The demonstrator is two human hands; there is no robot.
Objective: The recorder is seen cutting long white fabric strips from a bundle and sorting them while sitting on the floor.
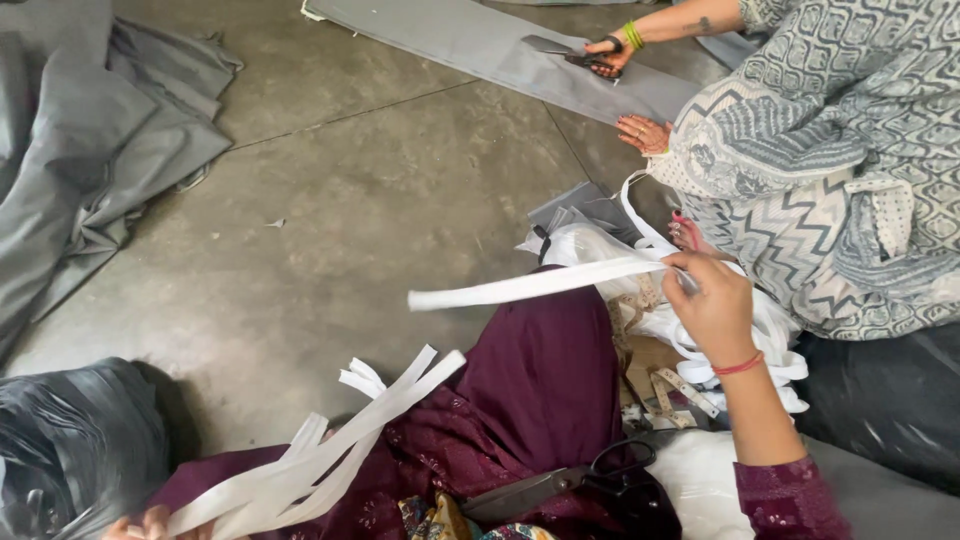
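1. The right hand [715, 305] is raised over the lap, seen from the back, so the fingertips are hidden; the fingers are curled together and clamped on the end of a long white strip [530, 285], which sticks out flat to the left above the floor.
2. Past the right hand the strip runs into a heap of loose white strip [745, 345] beside the knee; where one length ends and the next begins cannot be made out.
3. The left hand [150, 522] is cut off by the bottom edge, with only the knuckles showing. Its fingers are closed on a bundle of cut white strips [340, 435] that fans up and to the right across the maroon garment [540, 380].
4. A pair of large black-handled scissors [570, 482] lies on the lap, the blade tips partly sunk in the folds of cloth.
5. A measuring tape [680, 390] lies tangled by the strip heap, partly buried.
6. A co-worker in patterned grey-and-white clothes sits top right, body cut off by the frame; one hand [610, 55] works a second pair of scissors [560, 50] on a grey fabric panel [470, 40], the other hand [645, 133] rests on its edge.
7. Crumpled grey cloth [90, 150] lies on the concrete floor [350, 220] at left; a black plastic bag [70, 440] sits bottom left, partly out of frame.
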